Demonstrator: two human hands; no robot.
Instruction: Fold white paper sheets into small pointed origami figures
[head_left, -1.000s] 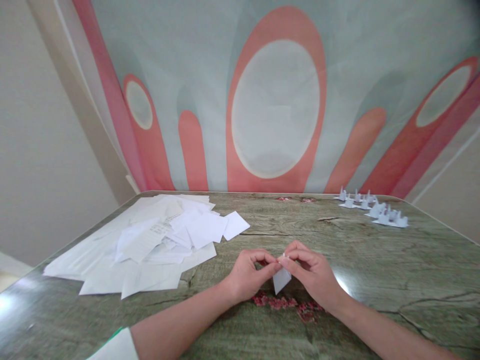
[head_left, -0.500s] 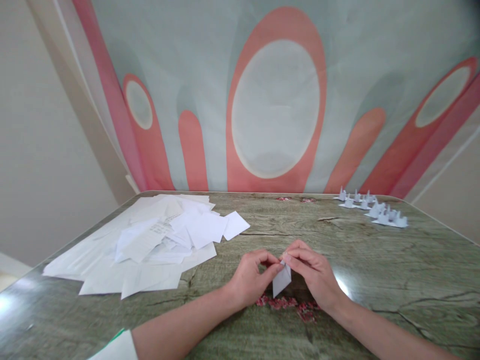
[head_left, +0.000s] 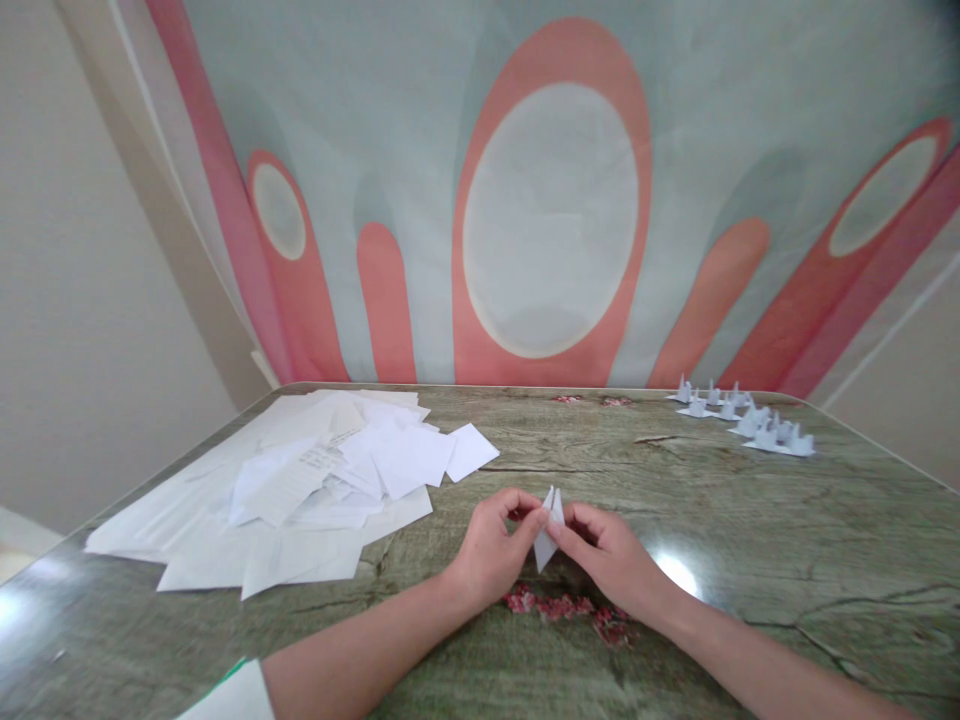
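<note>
Between my two hands is a small folded piece of white paper, held just above the table. It is diamond-shaped, with two narrow points sticking up side by side and one point hanging down. My left hand pinches its left side between thumb and fingers. On the other side my right hand is closed on the paper's right edge, thumb in front. Parts of the paper's middle are covered by my thumbs.
A spread heap of white paper sheets covers the table's left side, with a square sheet at its right edge. Several folded paper cranes stand at the back right of the wood-patterned table. A printed backdrop rises behind.
The folded paper has shifted slightly left and now shows two points upward between my hands. My right hand has moved from the paper's top down to its right side.
</note>
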